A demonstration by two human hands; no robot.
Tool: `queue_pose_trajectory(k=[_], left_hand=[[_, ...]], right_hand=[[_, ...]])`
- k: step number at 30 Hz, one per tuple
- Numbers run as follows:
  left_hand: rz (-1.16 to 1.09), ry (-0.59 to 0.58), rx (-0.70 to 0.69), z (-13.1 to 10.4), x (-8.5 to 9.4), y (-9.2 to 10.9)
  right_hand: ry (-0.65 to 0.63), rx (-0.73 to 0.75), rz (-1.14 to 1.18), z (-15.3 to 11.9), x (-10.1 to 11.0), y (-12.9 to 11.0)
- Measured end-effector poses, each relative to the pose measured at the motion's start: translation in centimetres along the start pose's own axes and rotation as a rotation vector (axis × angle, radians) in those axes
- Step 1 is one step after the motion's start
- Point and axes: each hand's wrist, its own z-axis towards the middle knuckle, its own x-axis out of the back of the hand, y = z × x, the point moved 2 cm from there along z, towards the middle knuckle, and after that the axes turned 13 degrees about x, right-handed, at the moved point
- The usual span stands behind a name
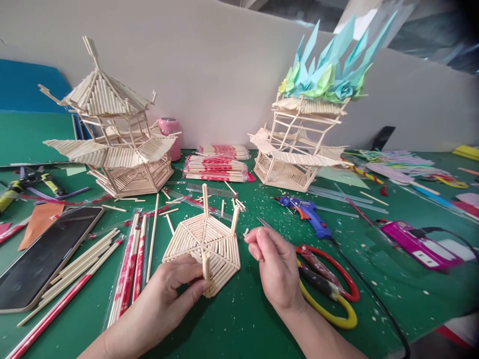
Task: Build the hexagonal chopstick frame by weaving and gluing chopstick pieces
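A hexagonal base of pale sticks (187, 237) lies on the green table, with short upright posts at some of its corners. My left hand (179, 286) pinches the upright post (206, 267) at the base's near corner between thumb and fingers. To the right of the base, my right hand (275, 264) is closed, with thumb and fingertips together near a tiny stick piece (246, 233); whether it grips that piece is hard to make out. Beside my right hand lie pliers with yellow and red handles (346, 311), partly under the wrist.
Two stick pavilions (119, 154) (288, 159) stand behind, with wrapped chopstick bundles (215, 168) between them. A blue glue gun (305, 212) and its cable lie right, near a pink power strip (419, 244). A phone (48, 254) and loose sticks (78, 264) lie left.
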Motion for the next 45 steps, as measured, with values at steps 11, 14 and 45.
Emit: queue_pose_trajectory(k=[11, 14, 45], left_hand=[[-0.041, -0.021, 0.041, 0.0, 0.1, 0.1], [-0.039, -0.023, 0.04, 0.0, 0.1, 0.0], [-0.037, -0.024, 0.036, 0.0, 0.1, 0.1]], right_hand=[[-0.533, -0.01, -0.158, -0.7, -2.0, -1.0], [-0.566, 0.013, -0.19, -0.7, -2.2, -0.9], [-0.575, 0.034, -0.207, -0.7, -2.3, -0.9]])
